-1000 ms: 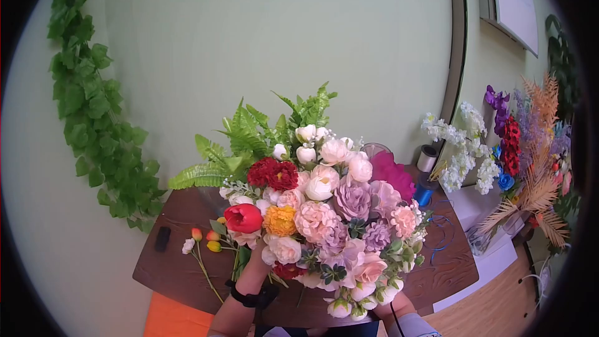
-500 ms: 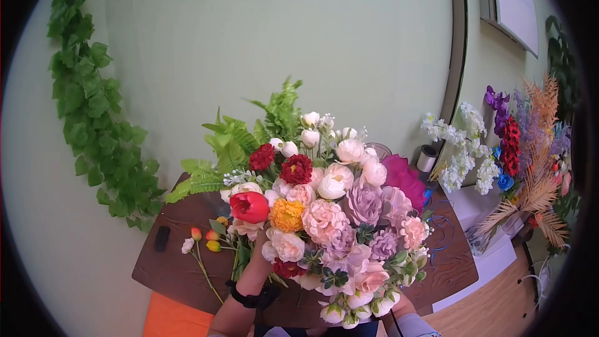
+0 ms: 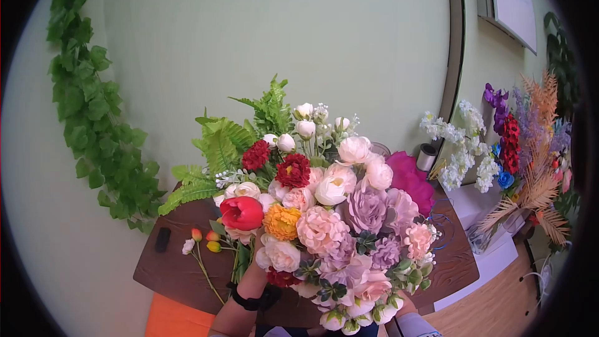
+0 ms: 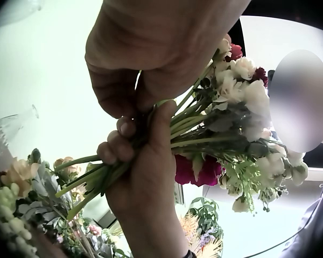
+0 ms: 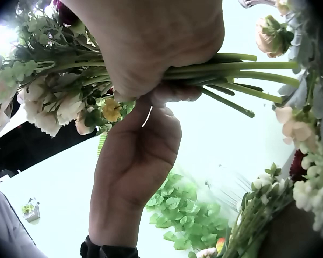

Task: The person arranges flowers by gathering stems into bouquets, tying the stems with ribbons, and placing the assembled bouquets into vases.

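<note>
A big bouquet [image 3: 321, 224] of pink, white, lilac, red and orange flowers with fern fronds [image 3: 228, 143] spreads over the table in the head view, hiding most of both hands. My right hand [image 4: 145, 172] grips the bundled green stems [image 5: 258, 72] in its fist, their cut ends sticking out beyond it. Beside that fist, my left hand [image 4: 151, 43] pinches at the stems with thumb and fingertips, just under the blossoms. The right wrist view shows the left hand [image 5: 137, 145] from its palm side, fingertips partly hidden behind the right hand [image 5: 161, 43].
The brown table [image 3: 175, 262] bears loose tulip stems [image 3: 209, 268], a small black object [image 3: 162, 239], a spool [image 3: 427, 157] and blue wire [image 3: 444, 237]. More flowers stand at right, including white blossom sprays [image 3: 458, 156] and orange fronds [image 3: 536, 168]. Ivy [image 3: 93, 112] hangs on the left wall.
The bouquet has tilted and turned, its ferns shifting left and its magenta flower showing more at right. The white buds at the top stand out more. Both hands stay at the stems.
</note>
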### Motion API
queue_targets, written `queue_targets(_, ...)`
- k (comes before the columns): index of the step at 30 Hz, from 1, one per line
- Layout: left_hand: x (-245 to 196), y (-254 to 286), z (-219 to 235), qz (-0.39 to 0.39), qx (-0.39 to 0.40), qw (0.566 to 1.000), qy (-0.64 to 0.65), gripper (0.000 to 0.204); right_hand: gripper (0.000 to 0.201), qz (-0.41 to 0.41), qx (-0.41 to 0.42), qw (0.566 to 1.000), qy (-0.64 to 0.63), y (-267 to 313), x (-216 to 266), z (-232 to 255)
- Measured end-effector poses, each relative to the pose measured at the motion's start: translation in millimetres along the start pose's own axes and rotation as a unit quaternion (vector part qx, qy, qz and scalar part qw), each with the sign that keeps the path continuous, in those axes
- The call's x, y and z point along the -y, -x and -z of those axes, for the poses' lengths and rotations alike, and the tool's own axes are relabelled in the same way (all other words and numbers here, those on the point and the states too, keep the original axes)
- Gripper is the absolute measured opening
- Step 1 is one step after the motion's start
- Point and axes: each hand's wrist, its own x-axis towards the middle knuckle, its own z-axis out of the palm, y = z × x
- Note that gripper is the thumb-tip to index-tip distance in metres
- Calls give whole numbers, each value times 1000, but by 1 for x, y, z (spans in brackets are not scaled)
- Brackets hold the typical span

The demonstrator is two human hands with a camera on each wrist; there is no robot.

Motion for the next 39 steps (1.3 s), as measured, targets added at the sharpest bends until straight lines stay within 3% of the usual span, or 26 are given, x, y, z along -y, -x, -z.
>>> queue_targets(8, -1, 1, -9, -32, 4, 998, -59, 38, 21, 10, 9, 1000, 10, 1, -8, -8)
queue_targets(19, -37, -27, -34, -71, 12, 988, -138, 38, 20, 18, 17, 999, 26, 6, -18, -18)
queue_targets(26, -28, -19, -31, -93, 17, 978, -186, 38, 19, 22, 23, 999, 37, 10, -25, -23)
queue_targets(30, -20, -7, -23, -106, 24, 970, -217, 38, 18, 26, 24, 998, 45, 11, -27, -25)
queue_targets(32, 13, 70, 55, -114, 26, 966, -231, 38, 18, 29, 26, 998, 48, 11, -29, -27)
queue_targets(33, 14, 72, 55, -118, 27, 964, -238, 38, 18, 30, 27, 998, 50, 11, -30, -28)
queue_targets(35, 10, 66, 48, -127, 27, 959, -252, 38, 18, 33, 31, 998, 52, 10, -32, -31)
queue_targets(38, -49, -22, -37, -141, 25, 952, -270, 38, 18, 35, 38, 997, 52, 9, -35, -37)
queue_targets(39, -38, 25, 9, -145, 26, 950, -276, 38, 17, 35, 41, 997, 54, 9, -36, -38)
